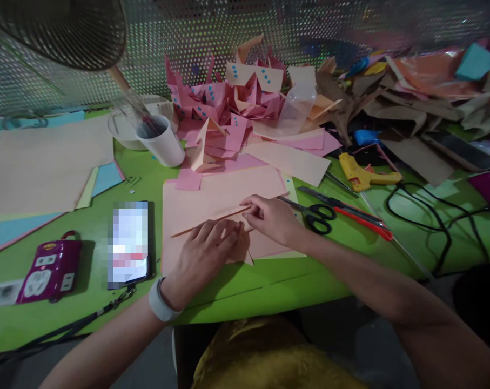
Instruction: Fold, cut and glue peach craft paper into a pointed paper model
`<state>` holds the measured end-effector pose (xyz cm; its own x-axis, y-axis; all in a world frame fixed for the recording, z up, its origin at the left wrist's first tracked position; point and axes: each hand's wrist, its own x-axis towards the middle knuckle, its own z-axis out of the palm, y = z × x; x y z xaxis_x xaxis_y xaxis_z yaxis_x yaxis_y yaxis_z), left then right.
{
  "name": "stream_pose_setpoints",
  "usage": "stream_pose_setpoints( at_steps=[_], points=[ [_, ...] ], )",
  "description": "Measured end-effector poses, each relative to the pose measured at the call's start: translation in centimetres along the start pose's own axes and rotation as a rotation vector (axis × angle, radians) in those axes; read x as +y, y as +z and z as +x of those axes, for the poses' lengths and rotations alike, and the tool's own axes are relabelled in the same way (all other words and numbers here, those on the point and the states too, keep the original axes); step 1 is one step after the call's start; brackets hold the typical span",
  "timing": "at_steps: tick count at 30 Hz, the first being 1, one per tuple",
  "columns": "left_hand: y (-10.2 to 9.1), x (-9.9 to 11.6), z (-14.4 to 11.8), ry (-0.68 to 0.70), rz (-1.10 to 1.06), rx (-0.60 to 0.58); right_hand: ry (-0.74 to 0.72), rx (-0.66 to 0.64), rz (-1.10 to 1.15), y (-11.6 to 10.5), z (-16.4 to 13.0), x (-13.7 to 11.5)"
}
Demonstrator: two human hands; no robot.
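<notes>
My left hand (207,249), with a pale band at the wrist, lies flat over a small piece of peach paper (245,251) and presses it down. My right hand (271,219) pinches that paper near the right end of its narrow raised edge, which runs slantwise above the left fingers. Much of the piece is hidden under both hands. Beneath it is a stack of peach sheets (224,189) with a pink and a pale yellow sheet showing at the border. Scissors (315,213) with black handles lie just right of my right hand.
A red utility knife (360,219) and a yellow glue gun (366,173) lie at the right with black cable. Cut pink and peach papers (228,97) pile up behind. A phone (130,243), purple power strip (52,270), white cup (163,143) and large sheets (46,162) are left.
</notes>
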<state>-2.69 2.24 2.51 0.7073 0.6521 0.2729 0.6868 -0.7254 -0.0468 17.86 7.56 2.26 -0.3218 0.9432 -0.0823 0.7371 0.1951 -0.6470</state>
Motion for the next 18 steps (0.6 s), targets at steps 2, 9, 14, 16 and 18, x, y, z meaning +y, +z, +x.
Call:
stream_pose_setpoints(
  at_steps=[2,9,14,16,18],
  points=[
    [-0.02,0.06,0.02,0.000,0.009,-0.004,0.007,-0.004,-0.007,-0.05,0.02,-0.11],
    [-0.23,0.26,0.20,-0.008,-0.037,-0.012,0.018,-0.013,-0.025,-0.08,0.05,-0.23],
    [-0.18,0.37,0.17,-0.065,-0.076,-0.023,0.006,0.006,-0.035,0.06,0.08,-0.17],
    [-0.13,0.42,0.15,-0.088,-0.084,-0.034,0.002,0.007,-0.040,0.09,0.10,-0.18],
    [-0.11,0.45,0.18,-0.095,-0.083,-0.031,-0.002,0.003,-0.042,0.08,0.11,-0.18]
  ],
)
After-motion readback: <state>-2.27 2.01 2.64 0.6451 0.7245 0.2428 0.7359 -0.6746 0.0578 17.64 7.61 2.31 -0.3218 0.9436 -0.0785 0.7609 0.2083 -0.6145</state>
